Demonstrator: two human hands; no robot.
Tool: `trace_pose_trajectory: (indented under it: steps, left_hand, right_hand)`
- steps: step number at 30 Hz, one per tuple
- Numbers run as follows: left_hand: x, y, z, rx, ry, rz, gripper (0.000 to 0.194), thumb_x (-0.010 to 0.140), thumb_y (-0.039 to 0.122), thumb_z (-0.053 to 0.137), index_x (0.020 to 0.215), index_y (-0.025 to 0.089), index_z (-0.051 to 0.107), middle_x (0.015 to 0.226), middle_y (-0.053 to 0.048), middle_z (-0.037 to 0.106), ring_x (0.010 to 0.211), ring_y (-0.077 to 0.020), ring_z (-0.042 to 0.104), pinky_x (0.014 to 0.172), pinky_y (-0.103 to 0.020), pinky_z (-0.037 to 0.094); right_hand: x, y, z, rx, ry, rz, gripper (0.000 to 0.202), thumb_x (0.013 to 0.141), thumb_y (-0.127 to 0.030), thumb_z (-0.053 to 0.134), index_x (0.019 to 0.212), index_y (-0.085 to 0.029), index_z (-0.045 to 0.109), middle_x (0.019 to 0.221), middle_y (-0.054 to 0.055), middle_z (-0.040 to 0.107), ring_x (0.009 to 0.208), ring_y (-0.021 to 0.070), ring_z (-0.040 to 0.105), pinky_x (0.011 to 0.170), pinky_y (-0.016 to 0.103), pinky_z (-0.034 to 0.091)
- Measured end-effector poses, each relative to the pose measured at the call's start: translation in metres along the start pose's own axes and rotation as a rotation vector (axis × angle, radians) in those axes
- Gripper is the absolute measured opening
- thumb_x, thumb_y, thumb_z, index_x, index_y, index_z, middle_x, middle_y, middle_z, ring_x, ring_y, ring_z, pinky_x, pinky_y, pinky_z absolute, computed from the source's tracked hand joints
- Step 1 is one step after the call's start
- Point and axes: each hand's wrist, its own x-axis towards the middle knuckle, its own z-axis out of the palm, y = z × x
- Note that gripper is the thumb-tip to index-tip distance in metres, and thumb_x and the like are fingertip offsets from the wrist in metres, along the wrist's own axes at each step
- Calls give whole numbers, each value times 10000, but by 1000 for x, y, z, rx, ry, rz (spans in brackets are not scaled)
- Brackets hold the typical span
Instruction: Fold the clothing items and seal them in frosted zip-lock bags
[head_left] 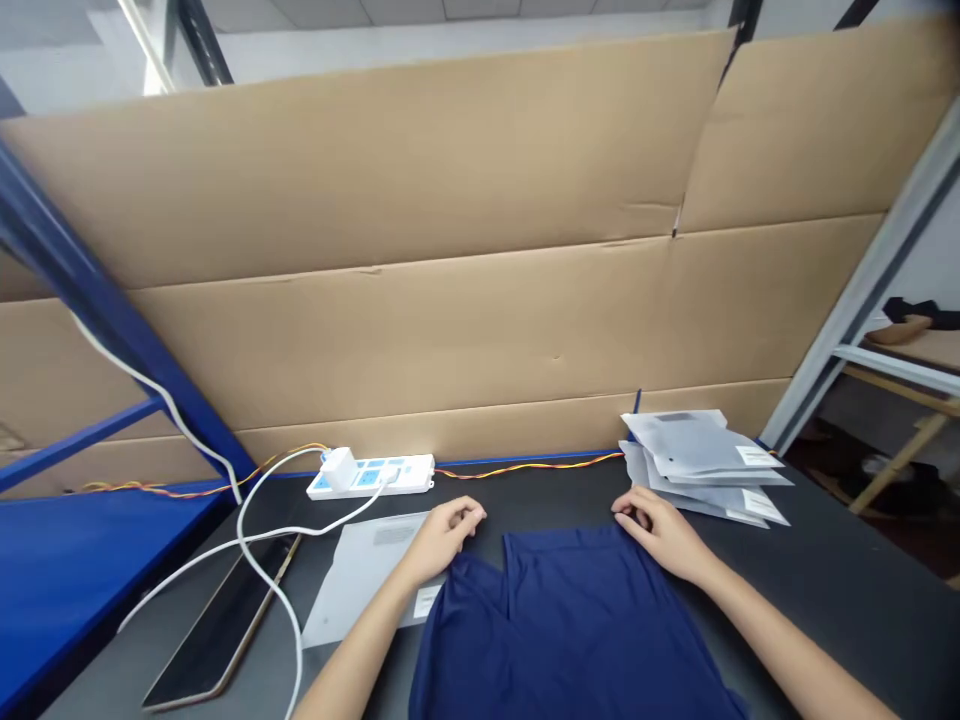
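Navy garment (592, 625) against curled right fingers (636, 502)

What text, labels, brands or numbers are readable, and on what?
None legible.
White labels on the stacked translucent bags: too small and blurred.
White label on the bag by the left hand: too blurred.
Grey patch on that bag: too faint.
Power strip: no readable marking.

Even, fairly bright light fills my view; the cardboard (420, 190) shows soft shading, the ten o'clock corner looks hazy, and wide-angle distortion stretches the edges.
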Motion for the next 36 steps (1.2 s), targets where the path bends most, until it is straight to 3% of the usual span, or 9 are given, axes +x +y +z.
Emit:
trace_pose_trajectory:
  steps: [19,27,31,36]
  left_hand:
    - [4,-7,-3,-201,-4,-33,361,915,491,524,880,155,650,684,16,552,527,-99,489,523,-205,371]
    - [4,-7,-3,-183,-4,-39,373,909,507,527,883,155,650,687,13,553,535,-105,487,527,-207,364]
    - [4,-7,-2,-165,-10,-38,396,910,529,512,885,157,643,688,12,550,536,-108,487,534,-211,371]
    - [5,-3,-5,-103,-48,-30,418,921,542,475,907,161,646,726,-1,578,577,-126,513,562,-222,397]
  right_hand:
    - [-1,-1,-16,69,-112,34,322,977,-467,444,940,-227,655,924,41,627,698,164,541,667,296,445]
    - [-1,0,-18,200,-84,102,410,979,-539,398,1002,-231,667,994,72,666,919,236,599,866,365,468]
    - [-2,13,-15,312,-68,192,511,985,-589,315,1080,-214,649,931,67,685,772,204,598,771,355,495]
    - [2,24,-15,322,-60,206,632,986,-623,224,1054,-173,663,877,79,678,729,195,603,684,332,491]
